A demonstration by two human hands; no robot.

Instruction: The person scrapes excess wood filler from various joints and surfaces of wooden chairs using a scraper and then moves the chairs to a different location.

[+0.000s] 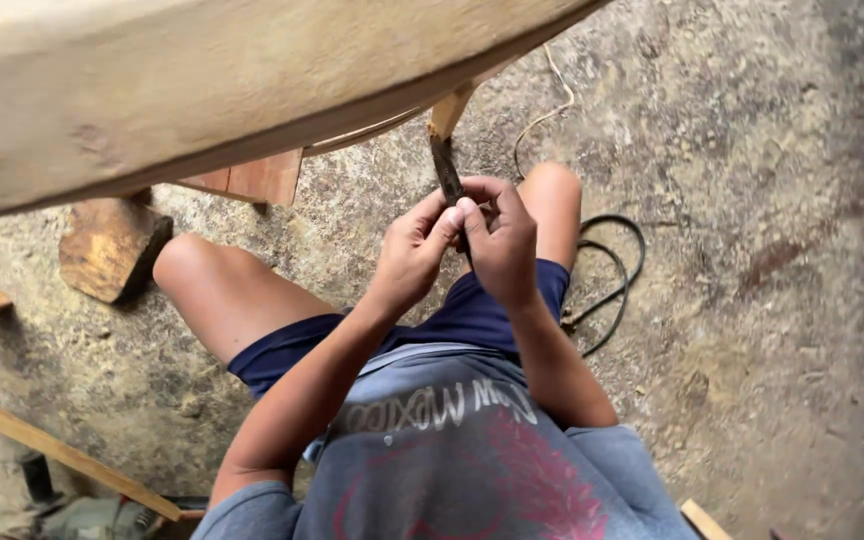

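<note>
The big beam (202,80) overhead is pale raw wood, matt and rough-sawn. The floor (772,300) looks like worn concrete, gritty and mottled. The offcut (107,248) is wood with a smoother brown face. The strip (446,170) pinched in both hands looks dark, dull and rough. The cable (617,260) is black with a slight sheen.

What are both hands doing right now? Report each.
Left hand: closed on the dark narrow tool.
Right hand: closed on the same tool, lower down.
</note>
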